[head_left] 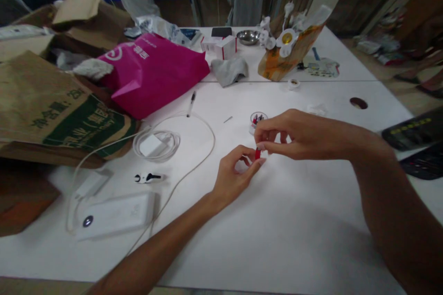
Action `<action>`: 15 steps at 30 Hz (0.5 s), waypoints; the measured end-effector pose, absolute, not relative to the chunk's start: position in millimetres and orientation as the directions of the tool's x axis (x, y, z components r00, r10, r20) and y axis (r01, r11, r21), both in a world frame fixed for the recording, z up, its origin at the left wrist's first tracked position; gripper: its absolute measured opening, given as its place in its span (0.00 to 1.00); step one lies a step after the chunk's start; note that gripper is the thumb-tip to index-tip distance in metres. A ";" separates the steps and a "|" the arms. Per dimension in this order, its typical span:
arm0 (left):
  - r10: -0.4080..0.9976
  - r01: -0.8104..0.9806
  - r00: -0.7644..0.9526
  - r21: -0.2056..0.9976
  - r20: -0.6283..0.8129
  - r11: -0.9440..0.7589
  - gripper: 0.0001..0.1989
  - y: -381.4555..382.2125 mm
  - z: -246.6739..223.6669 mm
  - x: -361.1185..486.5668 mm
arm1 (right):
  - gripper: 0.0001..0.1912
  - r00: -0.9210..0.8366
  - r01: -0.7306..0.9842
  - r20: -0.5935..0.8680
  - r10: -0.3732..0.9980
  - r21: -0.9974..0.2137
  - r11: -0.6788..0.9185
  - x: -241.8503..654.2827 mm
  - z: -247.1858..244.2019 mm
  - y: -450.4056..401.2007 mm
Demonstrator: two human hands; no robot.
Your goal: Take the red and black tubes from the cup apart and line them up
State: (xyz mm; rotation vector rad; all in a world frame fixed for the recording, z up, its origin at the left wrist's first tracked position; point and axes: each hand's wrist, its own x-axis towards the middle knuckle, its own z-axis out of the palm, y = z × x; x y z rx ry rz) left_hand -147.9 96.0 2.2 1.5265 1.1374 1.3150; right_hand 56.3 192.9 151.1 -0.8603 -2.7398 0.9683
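A small red piece [258, 153], its exact kind too small to make out, is pinched between my two hands over the white table [284, 221]. My left hand [235, 172] grips it from below between thumb and fingers. From above and to the right, the thumb and fingertips of my right hand [294, 134] close on its upper end. Just behind my right fingers stands a small round clear container [259, 116] holding red and dark pieces, partly hidden by that hand. A thin metal pin [228, 119] lies to its left.
On the left lie a white power bank [119, 214], a coiled cable with a charger [152, 146], a small black-and-white tool [148, 177] and a pen [191, 103]. Behind are a magenta bag [155, 73], grey cloth [230, 71], metal bowl [248, 37] and cable hole [358, 103]. People stand beyond.
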 end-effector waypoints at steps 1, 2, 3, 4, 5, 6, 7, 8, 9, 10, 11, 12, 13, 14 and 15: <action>0.963 0.125 0.054 0.955 0.264 -0.269 0.12 96.1 1.6 -148.1 | 0.05 -0.830 0.481 -0.084 0.551 -0.606 0.633 55.8 150.2 192.7; 0.963 0.124 0.053 0.955 0.264 -0.269 0.11 96.1 1.2 -148.4 | 0.05 -0.827 0.485 -0.085 0.555 -0.606 0.630 55.5 149.5 192.5; 0.963 0.124 0.050 0.955 0.267 -0.271 0.11 96.1 0.9 -148.5 | 0.05 -0.826 0.488 -0.088 0.557 -0.607 0.627 55.3 149.1 192.3; 0.962 0.122 0.047 0.954 0.269 -0.273 0.10 95.9 0.8 -148.6 | 0.04 -0.824 0.491 -0.091 0.560 -0.609 0.623 55.2 148.9 192.1; 0.961 0.123 0.042 0.953 0.273 -0.276 0.10 95.8 0.7 -148.6 | 0.05 -0.819 0.495 -0.093 0.565 -0.612 0.617 55.1 148.9 191.9; 0.960 0.125 0.040 0.952 0.277 -0.279 0.10 95.6 0.6 -148.6 | 0.06 -0.815 0.499 -0.094 0.572 -0.614 0.611 55.0 148.9 191.7; 0.959 0.129 0.037 0.951 0.280 -0.283 0.11 95.5 0.5 -148.5 | 0.07 -0.810 0.505 -0.096 0.578 -0.615 0.606 54.8 148.8 191.5; 0.959 0.133 0.034 0.950 0.282 -0.284 0.11 95.4 0.4 -148.4 | 0.08 -0.804 0.512 -0.096 0.586 -0.612 0.603 54.6 148.5 191.4; 0.959 0.137 0.032 0.949 0.281 -0.283 0.11 95.4 0.3 -148.3 | 0.09 -0.798 0.521 -0.094 0.595 -0.606 0.602 54.5 148.0 191.5; 0.959 0.139 0.031 0.949 0.281 -0.282 0.11 95.4 0.2 -148.2 | 0.10 -0.792 0.529 -0.093 0.604 -0.597 0.603 54.6 147.2 191.7; 0.959 0.138 0.031 0.949 0.281 -0.283 0.11 95.5 0.1 -148.1 | 0.10 -0.788 0.536 -0.090 0.609 -0.586 0.607 54.9 146.2 192.2; 0.958 0.134 0.031 0.948 0.286 -0.288 0.11 95.7 -0.1 -148.2 | 0.10 -0.787 0.540 -0.088 0.611 -0.577 0.613 55.4 145.0 192.8; 0.954 0.128 0.033 0.946 0.297 -0.299 0.11 96.0 -0.2 -148.3 | 0.10 -0.788 0.541 -0.085 0.610 -0.569 0.620 56.1 143.7 193.5; 0.950 0.123 0.040 0.942 0.310 -0.312 0.10 96.3 -0.4 -148.6 | 0.10 -0.792 0.538 -0.081 0.606 -0.564 0.627 57.0 142.5 194.3; 0.945 0.121 0.049 0.937 0.325 -0.328 0.10 96.7 -0.6 -149.0 | 0.10 -0.797 0.530 -0.077 0.598 -0.563 0.634 58.1 141.5 195.1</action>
